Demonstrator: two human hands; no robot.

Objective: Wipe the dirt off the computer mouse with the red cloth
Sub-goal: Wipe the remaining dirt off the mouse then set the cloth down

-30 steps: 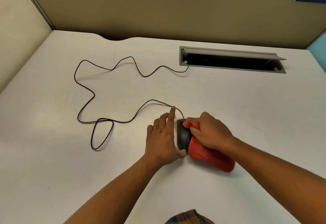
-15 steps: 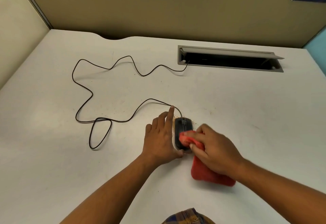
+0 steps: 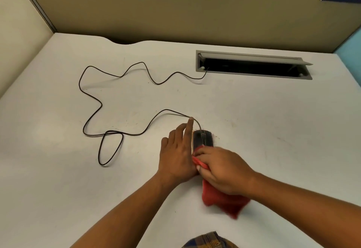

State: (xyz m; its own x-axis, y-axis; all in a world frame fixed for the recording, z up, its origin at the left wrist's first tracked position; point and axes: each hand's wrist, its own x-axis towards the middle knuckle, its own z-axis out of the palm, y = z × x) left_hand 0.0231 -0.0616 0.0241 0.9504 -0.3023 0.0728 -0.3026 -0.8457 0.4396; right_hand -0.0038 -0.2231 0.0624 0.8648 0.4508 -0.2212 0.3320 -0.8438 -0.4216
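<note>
Head view: the mouse (image 3: 203, 139) sits just below the desk's (image 3: 58, 169) centre. The left hand (image 3: 178, 155), fingers flat and spread, braces its 9 o'clock side. The right hand (image 3: 222, 170) clutches the red cloth (image 3: 220, 199) at its 6 o'clock end.

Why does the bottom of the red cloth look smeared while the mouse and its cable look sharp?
In the head view, the trailing end of the red cloth is motion-blurred, likely because the right hand is wiping; the mouse, braced by the left hand, and the cable are crisp. Lighting is soft and even, shadows faint, no glare, and the wide lens bends the desk edges.
</note>
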